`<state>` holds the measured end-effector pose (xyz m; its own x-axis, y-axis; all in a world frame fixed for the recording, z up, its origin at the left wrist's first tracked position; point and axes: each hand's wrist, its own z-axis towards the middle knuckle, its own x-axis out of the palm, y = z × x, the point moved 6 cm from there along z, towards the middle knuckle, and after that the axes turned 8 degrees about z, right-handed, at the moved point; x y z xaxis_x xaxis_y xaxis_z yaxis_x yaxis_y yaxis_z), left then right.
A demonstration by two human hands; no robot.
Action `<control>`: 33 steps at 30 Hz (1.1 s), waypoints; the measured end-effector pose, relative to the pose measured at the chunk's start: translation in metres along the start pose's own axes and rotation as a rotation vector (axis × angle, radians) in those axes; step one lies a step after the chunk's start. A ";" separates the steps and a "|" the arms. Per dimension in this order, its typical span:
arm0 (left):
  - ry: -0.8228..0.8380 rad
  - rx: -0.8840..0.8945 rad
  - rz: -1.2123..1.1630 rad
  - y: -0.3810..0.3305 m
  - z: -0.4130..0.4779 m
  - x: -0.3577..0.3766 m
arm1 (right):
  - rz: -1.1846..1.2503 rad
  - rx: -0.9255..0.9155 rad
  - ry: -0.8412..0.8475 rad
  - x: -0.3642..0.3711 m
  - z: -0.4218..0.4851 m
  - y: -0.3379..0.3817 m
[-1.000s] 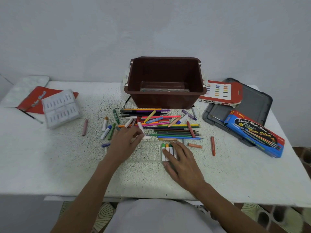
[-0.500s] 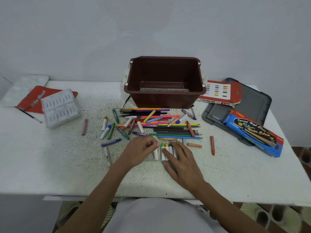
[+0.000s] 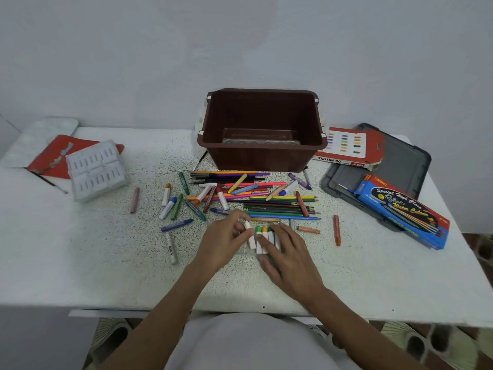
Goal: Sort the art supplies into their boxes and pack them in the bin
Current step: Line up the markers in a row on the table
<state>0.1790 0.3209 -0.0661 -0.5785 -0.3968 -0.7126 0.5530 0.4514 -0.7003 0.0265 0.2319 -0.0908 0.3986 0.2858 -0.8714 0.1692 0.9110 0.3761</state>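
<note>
A brown bin (image 3: 262,156) stands at the table's back middle. Loose colour pencils (image 3: 280,206) and oil pastels (image 3: 170,205) lie scattered in front of it. A clear plastic tray (image 3: 241,251) lies near me with a few pastels (image 3: 264,235) slotted in it. My left hand (image 3: 222,240) pinches a white pastel (image 3: 250,237) and sets it beside those in the tray. My right hand (image 3: 289,259) rests flat on the tray's right part, fingers spread, steadying it.
A white plastic insert (image 3: 97,169) and a red folder (image 3: 50,156) lie at the left. At the right, a red oil pastel box (image 3: 346,146), a grey lid (image 3: 400,161) and a blue pencil box (image 3: 402,209). Two orange pastels (image 3: 336,231) lie right of the tray.
My left hand picked a white pastel from the pile and carried it right to the tray, next to the green and orange ones. My right hand stayed on the tray.
</note>
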 end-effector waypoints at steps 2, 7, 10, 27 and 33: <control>0.005 0.004 0.043 -0.001 -0.002 0.004 | -0.006 0.001 0.004 0.001 0.000 -0.001; 0.023 0.062 0.105 -0.002 -0.008 0.009 | -0.008 0.002 0.005 0.002 0.000 -0.002; 0.025 0.087 0.131 -0.001 -0.009 0.009 | -0.009 -0.001 -0.001 0.002 -0.001 -0.002; -0.045 0.177 0.340 -0.002 -0.020 0.019 | -0.007 -0.005 -0.006 0.000 -0.001 0.000; -0.091 0.229 0.447 0.002 -0.024 0.021 | -0.013 -0.003 0.003 0.000 -0.001 0.000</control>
<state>0.1535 0.3330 -0.0810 -0.2065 -0.2777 -0.9382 0.8575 0.4104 -0.3102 0.0258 0.2325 -0.0910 0.3937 0.2743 -0.8773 0.1718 0.9156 0.3634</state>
